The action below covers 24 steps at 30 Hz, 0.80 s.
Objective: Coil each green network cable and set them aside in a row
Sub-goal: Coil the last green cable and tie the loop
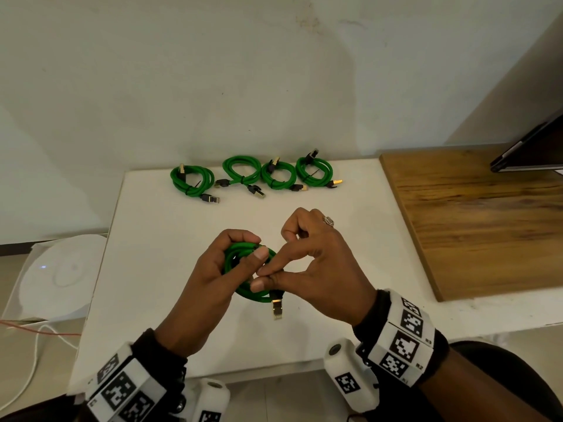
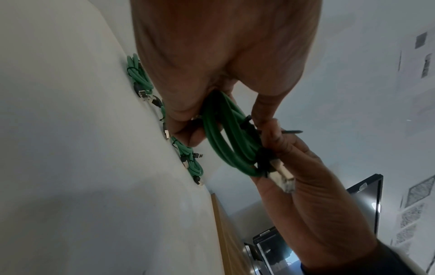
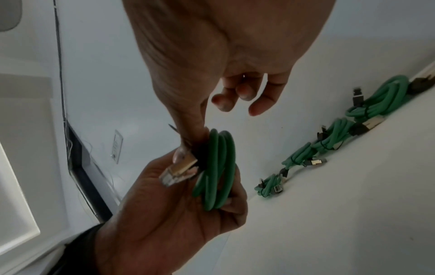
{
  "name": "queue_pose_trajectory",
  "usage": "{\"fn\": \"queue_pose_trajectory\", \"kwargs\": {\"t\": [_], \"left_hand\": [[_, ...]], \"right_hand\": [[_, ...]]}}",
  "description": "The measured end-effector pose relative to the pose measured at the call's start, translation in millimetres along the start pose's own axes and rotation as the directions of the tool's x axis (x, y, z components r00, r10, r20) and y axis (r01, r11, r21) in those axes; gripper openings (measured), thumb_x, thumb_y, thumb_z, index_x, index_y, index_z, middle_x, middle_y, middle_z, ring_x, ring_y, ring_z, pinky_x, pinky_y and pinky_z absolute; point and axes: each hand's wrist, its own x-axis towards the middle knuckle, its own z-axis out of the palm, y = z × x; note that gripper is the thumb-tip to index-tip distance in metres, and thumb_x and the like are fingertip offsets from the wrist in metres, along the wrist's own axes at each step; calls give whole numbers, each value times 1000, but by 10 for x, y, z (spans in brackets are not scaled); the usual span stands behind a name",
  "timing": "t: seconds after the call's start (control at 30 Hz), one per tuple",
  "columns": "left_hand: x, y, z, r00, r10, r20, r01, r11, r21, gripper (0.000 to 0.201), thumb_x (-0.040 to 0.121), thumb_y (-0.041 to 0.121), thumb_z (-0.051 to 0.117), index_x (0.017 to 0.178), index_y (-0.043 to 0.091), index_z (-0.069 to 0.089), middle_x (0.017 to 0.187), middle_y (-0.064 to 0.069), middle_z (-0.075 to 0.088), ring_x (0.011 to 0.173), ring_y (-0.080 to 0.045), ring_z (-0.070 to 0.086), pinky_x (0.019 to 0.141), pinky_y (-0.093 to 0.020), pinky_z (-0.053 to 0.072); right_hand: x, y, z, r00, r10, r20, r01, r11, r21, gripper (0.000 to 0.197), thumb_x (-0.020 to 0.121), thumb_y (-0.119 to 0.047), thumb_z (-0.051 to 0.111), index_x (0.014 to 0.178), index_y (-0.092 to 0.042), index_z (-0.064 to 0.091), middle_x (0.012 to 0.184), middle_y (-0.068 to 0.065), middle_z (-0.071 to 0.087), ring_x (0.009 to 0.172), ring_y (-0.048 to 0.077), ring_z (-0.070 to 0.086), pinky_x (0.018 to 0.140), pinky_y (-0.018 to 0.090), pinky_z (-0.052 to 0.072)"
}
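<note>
Fingers of the left hand (image 1: pixel 213 269) are curled round the coiled green cable (image 1: pixel 243 263), thumb on top pinning the loops. The right hand (image 1: pixel 316 263) pinches with thumb and index at the near side of the coil, right where a thin black tie (image 2: pixel 249 124) wraps the loops; its other three fingers (image 3: pixel 237 96) are curled clear and hold nothing.

Coil is held above the desk (image 1: pixel 350 226), mid-front, between both hands, not resting on it. From the wrist views it stands roughly on edge, loops stacked flat against each other. One gold plug (image 1: pixel 276 306) hangs from the near edge toward the person, just under the right thumb. Tie's loose tail (image 2: pixel 292 131) sticks out sideways past the right fingertips.

Judgement: step in hand is cinching or twisting the tie. The key relation is that the tie sits at the right fingertips while the left hand carries the coil, so the right does the fine work and the left only has to keep the loops from springing.

Four tied coils (image 1: pixel 253 175) lie in a row along the far edge of the desk, well apart from the hands. Nothing lies between hands and row. A free spot looks likelier at the row's left end; the right end is near the wooden board (image 1: pixel 475 220). White round device (image 1: pixel 61 269) sits off the desk's left side.
</note>
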Motion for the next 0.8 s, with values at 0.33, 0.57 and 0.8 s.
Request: {"fn": "queue_pose_trajectory", "kwargs": {"t": [0.33, 0.57, 0.8], "left_hand": [[14, 100, -2, 997, 76, 9, -77, 993, 90, 27, 92, 29, 63, 118, 25, 66, 91, 2, 73, 81, -12, 68, 73, -24, 55], [32, 75, -28, 976, 213, -36, -206, 969, 140, 16, 97, 28, 66, 112, 34, 66, 103, 0, 71, 92, -18, 69, 79, -30, 59], [-17, 35, 32, 935, 355, -11, -337, 895, 291, 22, 95, 16, 59, 111, 31, 60, 104, 13, 68, 94, -6, 67, 81, -18, 55]], "right_hand": [[-35, 61, -34, 996, 23, 82, -36, 985, 167, 18, 75, -32, 90, 87, -20, 83, 92, -1, 56, 90, 21, 57, 79, 39, 48], [84, 120, -23, 849, 369, 378, -513, 409, 755, 22, 104, -7, 52, 118, 5, 63, 107, 21, 68, 100, 37, 65, 87, 38, 59], [108, 182, -27, 772, 321, 549, -631, 286, 721, 26, 103, -1, 49, 122, 9, 63, 107, 21, 72, 97, 31, 74, 92, 36, 59]]}}
